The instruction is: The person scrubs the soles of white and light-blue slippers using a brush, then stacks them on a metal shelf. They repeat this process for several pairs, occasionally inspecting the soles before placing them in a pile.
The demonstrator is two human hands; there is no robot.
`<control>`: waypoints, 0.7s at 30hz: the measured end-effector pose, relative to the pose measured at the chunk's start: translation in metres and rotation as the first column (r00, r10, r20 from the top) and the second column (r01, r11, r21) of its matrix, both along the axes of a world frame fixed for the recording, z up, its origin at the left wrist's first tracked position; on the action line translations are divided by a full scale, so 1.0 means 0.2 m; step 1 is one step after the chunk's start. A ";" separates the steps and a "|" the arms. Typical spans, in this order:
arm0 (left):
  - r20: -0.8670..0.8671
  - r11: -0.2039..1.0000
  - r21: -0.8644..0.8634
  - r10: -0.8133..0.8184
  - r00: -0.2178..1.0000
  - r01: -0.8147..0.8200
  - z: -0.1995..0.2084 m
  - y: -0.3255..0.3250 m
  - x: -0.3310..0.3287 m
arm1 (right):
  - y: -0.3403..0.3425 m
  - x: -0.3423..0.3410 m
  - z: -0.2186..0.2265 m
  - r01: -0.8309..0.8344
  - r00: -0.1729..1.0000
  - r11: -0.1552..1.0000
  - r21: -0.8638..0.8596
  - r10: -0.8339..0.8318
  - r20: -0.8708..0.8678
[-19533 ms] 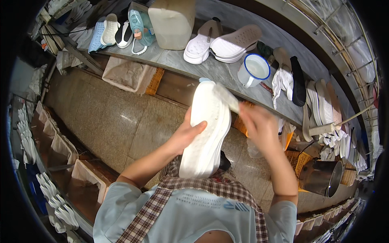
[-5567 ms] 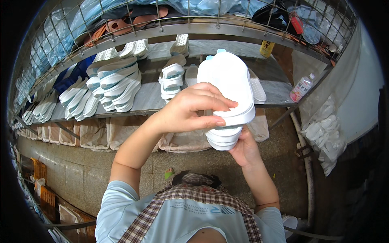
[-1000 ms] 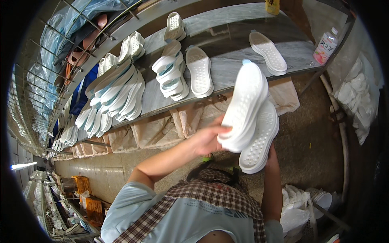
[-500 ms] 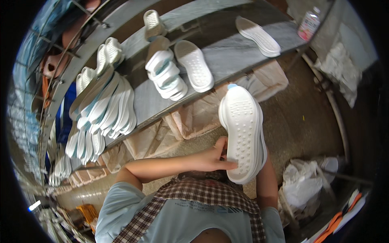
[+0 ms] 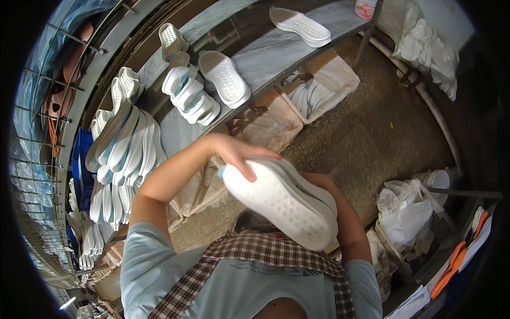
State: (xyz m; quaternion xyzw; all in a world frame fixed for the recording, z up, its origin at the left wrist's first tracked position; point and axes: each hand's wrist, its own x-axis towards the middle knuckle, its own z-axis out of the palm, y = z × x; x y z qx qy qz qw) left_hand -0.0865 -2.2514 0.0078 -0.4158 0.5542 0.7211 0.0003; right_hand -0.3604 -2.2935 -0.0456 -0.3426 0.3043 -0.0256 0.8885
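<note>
In front of my chest I hold a small stack of white shoe soles [image 5: 281, 199], tilted so that the dimpled face of the top one shows. A light blue tab [image 5: 221, 171] sticks out at the end near my left hand. My left hand [image 5: 241, 155] is closed over that upper left end, the thumb lying on the top sole. On the far right side, my right hand [image 5: 317, 182] grips the stack; its fingers are mostly hidden behind the soles.
On the grey bench stand a single sole [image 5: 226, 78], a short pile of soles [image 5: 191, 98], another sole [image 5: 300, 25] and many stacked soles [image 5: 127, 138]. Below hang lined bins [image 5: 332, 87], one holding soles. At right are a white bag [image 5: 401, 210] and a pipe [image 5: 425, 98].
The stack has turned from nearly upright to slanting, its blue-tabbed end swinging left. My left hand has moved from its lower edge up to that end. The view has shifted too.
</note>
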 end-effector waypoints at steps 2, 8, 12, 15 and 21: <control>-0.111 0.979 0.205 0.041 0.993 -0.017 -0.13 0.09 -0.09 | -0.01 -0.05 -0.11 -0.025 0.978 0.976 0.218 0.069 -0.197; -0.215 0.980 0.109 0.187 0.959 -0.166 -0.36 0.39 -0.37 | -0.03 -0.17 -0.50 -0.388 0.824 0.714 0.582 0.552 -0.129; -0.268 0.960 0.067 0.280 0.922 -0.272 -0.37 0.47 -0.45 | 0.02 -0.24 -0.78 -0.700 0.714 0.657 0.282 0.662 0.228; -0.151 0.922 0.086 0.387 0.910 -0.378 -0.35 0.54 -0.44 | -0.02 -0.31 -0.93 -0.706 0.695 0.706 0.055 0.675 0.248; 0.069 0.512 0.427 0.804 0.591 -0.746 -0.38 0.69 -0.33 | 0.00 -0.36 -1.04 -0.288 0.953 0.846 0.448 0.300 0.046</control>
